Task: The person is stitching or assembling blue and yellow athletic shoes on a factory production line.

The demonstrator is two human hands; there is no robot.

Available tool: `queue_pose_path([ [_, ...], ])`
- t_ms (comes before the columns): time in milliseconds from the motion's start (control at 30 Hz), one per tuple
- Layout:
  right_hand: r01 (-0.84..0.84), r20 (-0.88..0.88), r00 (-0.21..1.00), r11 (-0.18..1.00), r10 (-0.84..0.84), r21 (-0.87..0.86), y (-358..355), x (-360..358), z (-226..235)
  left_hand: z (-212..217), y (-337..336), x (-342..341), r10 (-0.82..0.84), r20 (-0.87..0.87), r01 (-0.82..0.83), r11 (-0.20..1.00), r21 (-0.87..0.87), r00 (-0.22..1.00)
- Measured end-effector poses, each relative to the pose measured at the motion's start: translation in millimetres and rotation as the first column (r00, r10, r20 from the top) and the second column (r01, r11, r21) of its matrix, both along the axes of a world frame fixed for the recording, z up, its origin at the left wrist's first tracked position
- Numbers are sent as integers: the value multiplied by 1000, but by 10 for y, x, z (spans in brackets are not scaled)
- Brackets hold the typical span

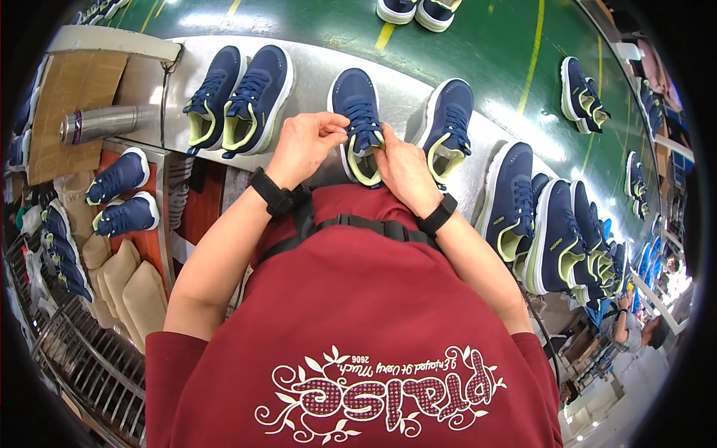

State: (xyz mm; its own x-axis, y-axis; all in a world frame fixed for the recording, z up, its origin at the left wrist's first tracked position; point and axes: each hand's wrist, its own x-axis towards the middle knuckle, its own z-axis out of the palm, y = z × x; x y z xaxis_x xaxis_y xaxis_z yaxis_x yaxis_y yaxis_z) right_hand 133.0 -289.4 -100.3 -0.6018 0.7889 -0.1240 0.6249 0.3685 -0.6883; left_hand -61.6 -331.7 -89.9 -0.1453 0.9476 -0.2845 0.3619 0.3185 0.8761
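Shoe in hand: the navy sneaker (357, 119) with the white sole and yellow-green lining stands toe away from me on the grey conveyor belt (314, 82), right in front of my chest
Left hand: my left hand (302, 145) pinches the lace ends at the top of the tongue, fingers curled shut on them, wrist in a black band
Right hand: my right hand (403, 172) grips the collar and tongue on the other side, thumb pressed into the yellow lining
Grip risk: I judge the lace ends are thin and slick, so if my left fingers loosen they can slide out and the lacing goes slack
Tongue risk: my right thumb pushes hard on the soft lining; too much pull could twist the tongue off centre or crease the padding
Neighbour on the right: its partner shoe (447, 123) sits just beside my right hand, so a wide elbow swing could knock it askew or off the belt edge
Neighbours on the left: a pair of navy shoes (239, 97) stands near my left hand, apart from it, less likely to be hit
Crowded end: a tight row of shoes (553, 239) leans together by my right forearm; a nudge there could tip several over
Left bench: a metal flask (101, 123) lies on cardboard, well apart from my hands, no threat
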Motion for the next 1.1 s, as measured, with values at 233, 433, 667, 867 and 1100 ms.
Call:
queue_pose_path([
  [233, -29, 34, 999, 999, 28, 32, 5, 30, -23, 32, 84, 10, -19, -6, 18, 998, -53, 1000],
  [433, -64, 79, 995, 995, 58, 79, 26, 17, -80, 70, 192, 52, -112, -145, 94, 988, -122, 983],
  [667, -57, 60, 997, 996, 53, 74, 84, 24, -79, 102, 139, 65, -28, -56, 23, 996, -86, 998],
  [867, -61, 74, 996, 995, 55, 83, 80, 43, -45, 92, 257, 49, -110, -49, 102, 985, -142, 993],
  [1100, -67, 92, 994, 993, 58, 96, 63, 14, -70, 68, 222, 105, -38, -23, 34, 985, -171, 999],
])
